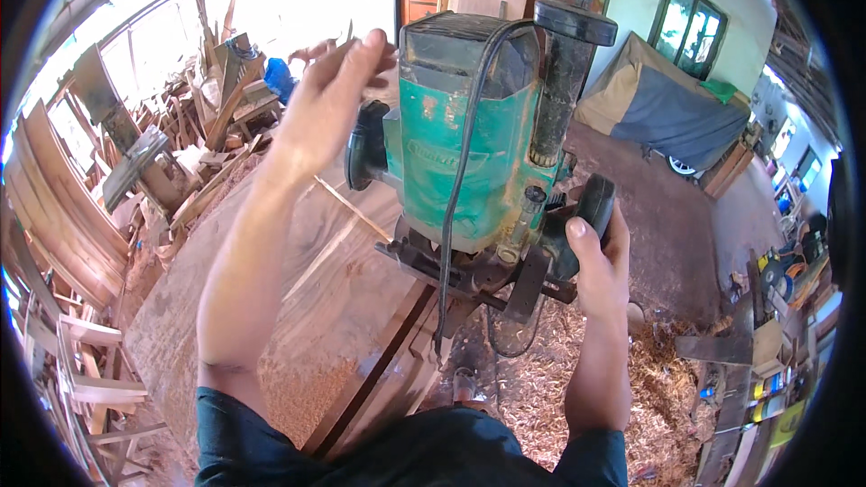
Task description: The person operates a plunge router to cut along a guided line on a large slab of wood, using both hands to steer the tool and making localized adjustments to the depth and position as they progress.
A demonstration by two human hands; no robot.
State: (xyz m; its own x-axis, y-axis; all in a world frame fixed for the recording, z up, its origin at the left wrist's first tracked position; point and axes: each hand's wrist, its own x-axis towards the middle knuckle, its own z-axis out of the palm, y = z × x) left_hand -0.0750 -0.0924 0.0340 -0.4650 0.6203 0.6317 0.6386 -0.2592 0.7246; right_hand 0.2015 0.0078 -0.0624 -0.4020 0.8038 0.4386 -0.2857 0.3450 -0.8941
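A large plunge router point(456, 153) with a worn green body and black top stands upright in front of me. Round its right side handle point(595, 203) my right hand point(603, 257) is closed, thumb on the near side. My left hand point(334, 95) is raised beside the router's upper left, above the left black knob point(365, 144); its fingers are stretched out and apart, with no object clearly in them. Down the router's front hangs a black power cord point(465, 144). The dark base point(433, 266) is over the edge of a broad wooden slab point(334, 271); whether they touch, I cannot tell.
Sawdust lies on the slab, and wood shavings point(541, 397) cover the floor at my right. Scrap wood point(198, 144) is heaped at the left. A covered vehicle point(658, 90) stands at the back right. Tools and boards point(776, 334) line the right side.
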